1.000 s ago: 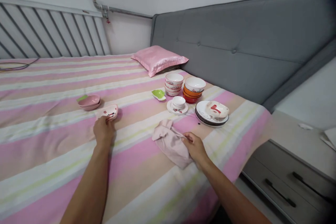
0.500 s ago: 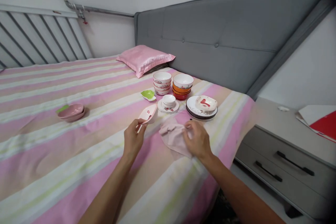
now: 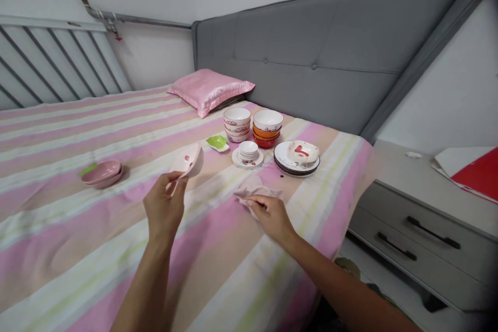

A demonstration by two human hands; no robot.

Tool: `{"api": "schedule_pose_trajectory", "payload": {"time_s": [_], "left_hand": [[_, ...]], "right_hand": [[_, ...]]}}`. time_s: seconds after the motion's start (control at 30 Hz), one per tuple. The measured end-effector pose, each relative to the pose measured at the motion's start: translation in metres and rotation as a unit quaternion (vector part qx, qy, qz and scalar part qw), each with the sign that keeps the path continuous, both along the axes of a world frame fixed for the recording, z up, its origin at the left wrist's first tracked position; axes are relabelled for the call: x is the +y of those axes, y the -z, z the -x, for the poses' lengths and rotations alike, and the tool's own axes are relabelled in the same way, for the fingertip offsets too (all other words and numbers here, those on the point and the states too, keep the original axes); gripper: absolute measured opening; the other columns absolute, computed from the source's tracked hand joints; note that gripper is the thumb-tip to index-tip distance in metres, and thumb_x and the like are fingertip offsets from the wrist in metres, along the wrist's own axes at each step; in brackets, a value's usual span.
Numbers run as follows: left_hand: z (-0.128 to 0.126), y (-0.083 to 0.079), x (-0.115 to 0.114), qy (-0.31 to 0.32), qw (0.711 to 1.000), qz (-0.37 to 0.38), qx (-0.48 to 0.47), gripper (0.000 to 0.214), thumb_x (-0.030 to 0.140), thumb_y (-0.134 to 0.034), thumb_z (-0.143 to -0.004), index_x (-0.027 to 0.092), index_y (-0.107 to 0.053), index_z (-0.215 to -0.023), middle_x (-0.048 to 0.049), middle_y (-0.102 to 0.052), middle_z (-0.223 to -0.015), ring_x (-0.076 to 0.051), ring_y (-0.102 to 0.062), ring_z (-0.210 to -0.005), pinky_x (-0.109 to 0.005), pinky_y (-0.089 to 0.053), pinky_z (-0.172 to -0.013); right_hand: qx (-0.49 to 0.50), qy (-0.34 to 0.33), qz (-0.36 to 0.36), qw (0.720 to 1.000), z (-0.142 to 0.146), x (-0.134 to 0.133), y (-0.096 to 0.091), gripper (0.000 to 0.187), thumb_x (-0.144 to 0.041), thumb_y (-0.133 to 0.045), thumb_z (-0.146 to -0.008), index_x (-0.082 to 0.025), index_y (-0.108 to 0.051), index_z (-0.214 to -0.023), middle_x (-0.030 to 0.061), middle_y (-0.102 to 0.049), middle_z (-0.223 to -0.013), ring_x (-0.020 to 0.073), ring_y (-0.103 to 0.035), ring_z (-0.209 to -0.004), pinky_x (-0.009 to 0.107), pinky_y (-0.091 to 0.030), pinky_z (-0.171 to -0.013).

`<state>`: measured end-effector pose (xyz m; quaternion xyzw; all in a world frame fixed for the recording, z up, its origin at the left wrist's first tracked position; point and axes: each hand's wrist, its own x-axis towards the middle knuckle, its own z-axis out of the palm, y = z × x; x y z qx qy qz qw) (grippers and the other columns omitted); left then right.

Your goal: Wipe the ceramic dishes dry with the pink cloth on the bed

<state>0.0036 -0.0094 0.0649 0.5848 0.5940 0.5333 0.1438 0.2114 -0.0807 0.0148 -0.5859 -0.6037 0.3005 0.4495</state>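
My left hand [image 3: 164, 206] holds a small pink and white dish [image 3: 188, 160] by its rim, lifted above the striped bed [image 3: 78, 228] and tilted. My right hand [image 3: 271, 213] pinches a crumpled pale pink cloth [image 3: 254, 189] that lies on the bed in front of the crockery.
Behind the cloth stand two stacks of bowls [image 3: 252, 126], small cups on saucers [image 3: 248, 154], a stack of plates with a dish on top [image 3: 297, 156] and a green dish [image 3: 217, 142]. Pink bowls [image 3: 101, 173] sit at left. A grey nightstand [image 3: 420, 218] stands at right.
My left hand picked the pink dish up off the bed and raised it. My right hand stayed on the cloth, gathering it. The view swung to the right.
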Motion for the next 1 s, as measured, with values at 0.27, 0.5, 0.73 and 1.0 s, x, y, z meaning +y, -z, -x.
{"api": "schedule_pose_trajectory", "payload": {"time_s": [0.27, 0.5, 0.73, 1.0], "left_hand": [[0.003, -0.035, -0.033, -0.012, 0.997, -0.07, 0.009, 0.023, 0.036, -0.062, -0.074, 0.02, -0.065, -0.09, -0.0017, -0.07, -0.095, -0.018, -0.065, -0.091, -0.031, -0.05, -0.086], [0.0, -0.022, -0.025, 0.072, 0.997, 0.018, 0.028, 0.022, 0.036, -0.061, -0.073, 0.022, -0.064, -0.088, -0.0015, -0.069, -0.095, -0.019, -0.066, -0.086, -0.032, -0.052, -0.08], [-0.011, -0.009, -0.021, 0.161, 0.986, 0.026, 0.038, 0.023, 0.038, -0.06, -0.074, 0.018, -0.064, -0.086, -0.0038, -0.069, -0.09, -0.02, -0.065, -0.086, -0.034, -0.051, -0.082], [-0.022, 0.003, -0.02, 0.225, 0.972, -0.001, 0.068, 0.018, 0.034, -0.058, -0.078, 0.02, -0.063, -0.087, -0.0039, -0.069, -0.092, -0.022, -0.062, -0.099, -0.035, -0.049, -0.088]], "right_hand": [[0.13, -0.385, 0.09, 0.909, 0.045, -0.034, -0.016, 0.03, -0.028, -0.059, -0.078, -0.021, -0.067, -0.105, 0.0027, -0.071, -0.094, 0.0153, -0.065, -0.082, 0.022, -0.048, -0.071], [-0.055, 0.087, 0.045, 0.994, -0.014, 0.005, 0.01, 0.028, -0.041, -0.057, -0.077, -0.019, -0.061, -0.094, 0.0033, -0.065, -0.078, 0.0151, -0.059, -0.07, 0.027, -0.045, -0.066], [-0.212, -0.028, 0.06, 0.975, -0.015, 0.004, 0.021, 0.015, -0.029, -0.062, -0.072, -0.018, -0.06, -0.081, 0.0043, -0.062, -0.084, 0.0175, -0.054, -0.081, 0.027, -0.039, -0.071], [0.029, 0.028, 0.016, 0.999, -0.033, 0.018, 0.009, 0.023, -0.037, -0.043, -0.084, -0.019, -0.056, -0.08, -0.003, -0.054, -0.064, 0.0121, -0.05, -0.06, 0.022, -0.038, -0.058]]}}
